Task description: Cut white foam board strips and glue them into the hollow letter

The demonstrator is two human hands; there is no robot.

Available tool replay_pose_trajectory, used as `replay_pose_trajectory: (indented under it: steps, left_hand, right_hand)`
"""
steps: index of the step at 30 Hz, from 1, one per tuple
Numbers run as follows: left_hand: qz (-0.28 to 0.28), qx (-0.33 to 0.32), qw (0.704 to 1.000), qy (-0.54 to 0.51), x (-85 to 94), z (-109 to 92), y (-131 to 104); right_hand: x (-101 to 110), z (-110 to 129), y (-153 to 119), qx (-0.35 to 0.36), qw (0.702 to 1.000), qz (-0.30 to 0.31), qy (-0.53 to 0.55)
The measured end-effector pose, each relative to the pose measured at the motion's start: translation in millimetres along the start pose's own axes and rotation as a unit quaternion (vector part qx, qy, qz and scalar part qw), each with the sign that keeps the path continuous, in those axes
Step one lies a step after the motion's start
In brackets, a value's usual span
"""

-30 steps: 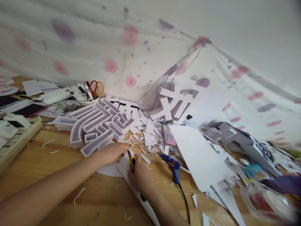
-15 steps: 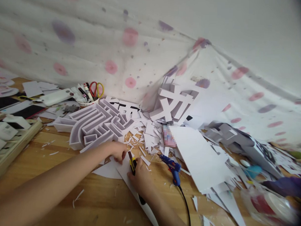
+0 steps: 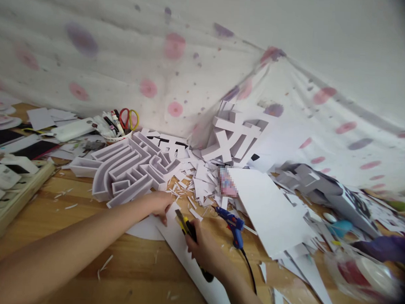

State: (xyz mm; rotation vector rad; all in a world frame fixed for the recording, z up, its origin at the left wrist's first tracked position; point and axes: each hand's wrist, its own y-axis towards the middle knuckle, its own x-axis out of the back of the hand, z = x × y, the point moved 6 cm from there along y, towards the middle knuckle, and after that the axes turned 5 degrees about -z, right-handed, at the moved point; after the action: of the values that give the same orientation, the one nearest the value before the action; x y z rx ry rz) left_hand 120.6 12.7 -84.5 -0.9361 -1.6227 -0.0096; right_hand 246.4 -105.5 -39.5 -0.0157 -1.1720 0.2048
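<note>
A long white strip of board (image 3: 193, 269) lies slanted on the wooden table. My left hand (image 3: 161, 206) is at its far end, fingers bent and touching the board; whether they pinch it is hard to tell. Wrapped round a yellow and black utility knife (image 3: 185, 225), my right hand (image 3: 202, 243) is over the strip, with the blade pointing up and left. Under the strip's left side sits another white piece (image 3: 146, 228). A blue glue gun (image 3: 231, 224) lies to the right of my right hand.
Behind my left hand stands a white hollow-walled form (image 3: 129, 167). White scraps (image 3: 203, 181) pile up mid-table. A large white sheet (image 3: 270, 212) lies right, a raised white character (image 3: 236, 137) behind it. Scissors and pens fill a basket (image 3: 118, 139); a pale rack (image 3: 18, 203) is at left.
My right hand and the knife have moved slightly right and down, away from my left hand. More of the white strip shows, its near end now further right.
</note>
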Motion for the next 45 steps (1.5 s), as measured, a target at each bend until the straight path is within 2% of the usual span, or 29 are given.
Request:
replay_pose_trajectory:
  steps: [3,6,9,13,18,24,30,35,39,45]
  left_hand:
    - [0.01,-0.001,1.0,0.01,2.3,-3,0]
    - [0.019,-0.001,1.0,0.024,2.7,-5,0]
    - [0.034,0.0,0.999,0.04,3.3,-7,-3]
    - [0.053,0.003,0.997,0.054,6.0,-10,-10]
    - [0.035,0.006,0.999,0.039,6.5,-9,-8]
    - [0.032,-0.005,0.999,0.026,-1.7,-3,3]
    - [0.065,0.011,0.997,0.03,-8.0,0,4]
    - [0.105,0.014,0.994,0.036,-14.4,3,3]
    - [0.103,0.01,0.994,0.035,-13.1,2,4]
    - [0.082,0.019,0.996,0.038,-4.0,-4,2]
  right_hand:
    - [-2,12,-15,0.048,0.996,0.069,0.036]
    - [-22,30,-14,0.058,0.992,0.098,-0.057]
    - [-38,54,-2,0.087,0.983,0.081,-0.138]
    - [-42,74,11,0.104,0.976,0.056,-0.184]
    - [-46,74,13,0.101,0.975,0.043,-0.192]
    - [-49,75,12,0.108,0.974,0.038,-0.195]
    - [-46,80,12,0.093,0.973,0.062,-0.203]
    - [-49,83,14,0.104,0.967,0.053,-0.226]
    - [-51,83,17,0.111,0.965,0.049,-0.233]
    - [-46,78,20,0.117,0.964,0.077,-0.228]
